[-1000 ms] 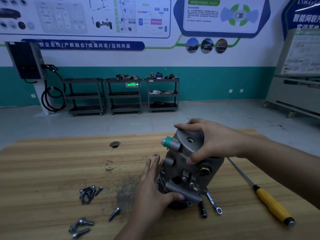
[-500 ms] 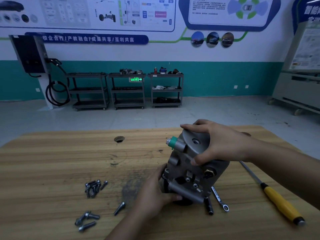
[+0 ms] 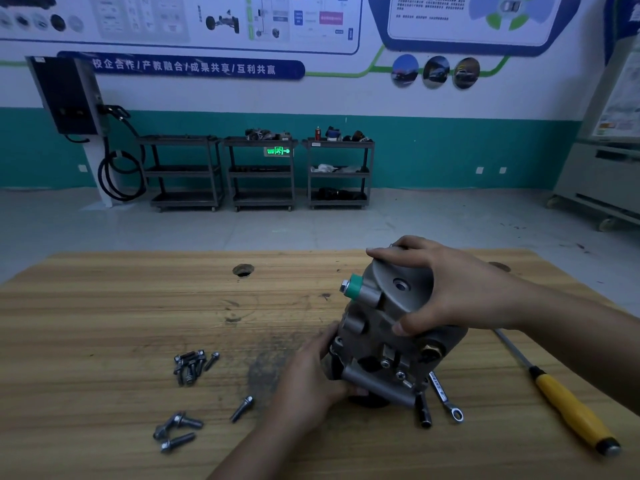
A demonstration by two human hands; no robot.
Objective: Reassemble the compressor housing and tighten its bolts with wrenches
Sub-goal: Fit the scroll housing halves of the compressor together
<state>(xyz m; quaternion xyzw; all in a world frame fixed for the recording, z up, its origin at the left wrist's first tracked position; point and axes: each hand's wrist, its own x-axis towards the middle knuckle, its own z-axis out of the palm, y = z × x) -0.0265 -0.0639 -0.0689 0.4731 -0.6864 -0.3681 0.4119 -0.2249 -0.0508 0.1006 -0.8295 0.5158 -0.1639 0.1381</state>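
Observation:
A grey metal compressor housing [image 3: 381, 327] with a green-capped port stands upright on the wooden table [image 3: 104, 323]. My right hand [image 3: 446, 292] grips its round top cover, fingers over the far rim and thumb on the near side. My left hand [image 3: 311, 382] holds the lower left of the housing, thumb on its bottom bracket. Loose bolts lie to the left: a cluster [image 3: 192, 365], a single bolt [image 3: 242, 408] and three more [image 3: 176, 431]. A small wrench [image 3: 446, 398] and a black socket piece [image 3: 424, 412] lie at the housing's right foot.
A yellow-handled screwdriver [image 3: 568, 407] lies on the table's right side. A round hole [image 3: 243, 270] is in the tabletop at the back. Tool carts [image 3: 259, 171] stand against the far wall, beyond open floor.
My left hand has closed from flat fingers onto the housing's lower left. The right hand keeps its hold on the top cover. The housing has stayed upright.

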